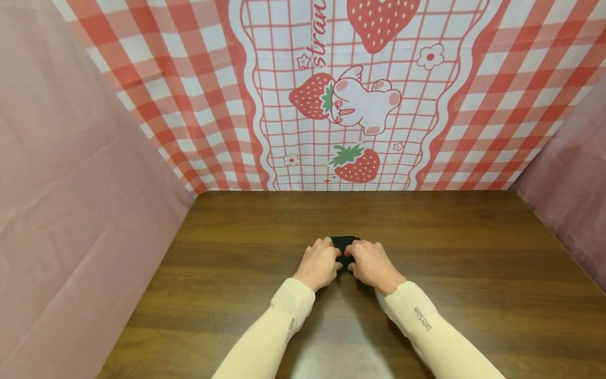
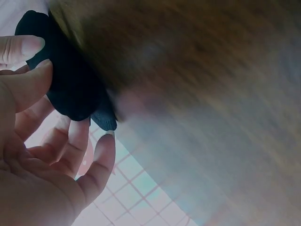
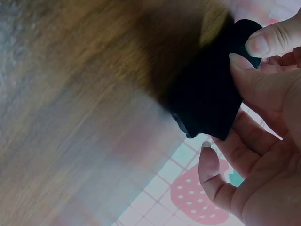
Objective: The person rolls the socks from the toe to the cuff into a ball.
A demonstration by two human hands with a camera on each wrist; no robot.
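A folded black sock (image 1: 343,243) lies on the wooden table, with my hands at either side of it. My left hand (image 1: 318,261) grips its left side, the thumb on the near face and the fingers behind; in the left wrist view the little finger meets a ribbed edge of the sock (image 2: 104,115). From the right, my right hand (image 1: 374,262) pinches the other side of the sock (image 3: 207,87) between thumb and fingers. Both thumbs come close together over the fabric. The sock's far side is partly hidden behind my fingers.
The brown wooden table (image 1: 227,305) extends around both hands. A red-and-white checked cloth with strawberries (image 1: 189,105) hangs along its back edge. Pink curtains (image 1: 85,210) close off the left and right sides.
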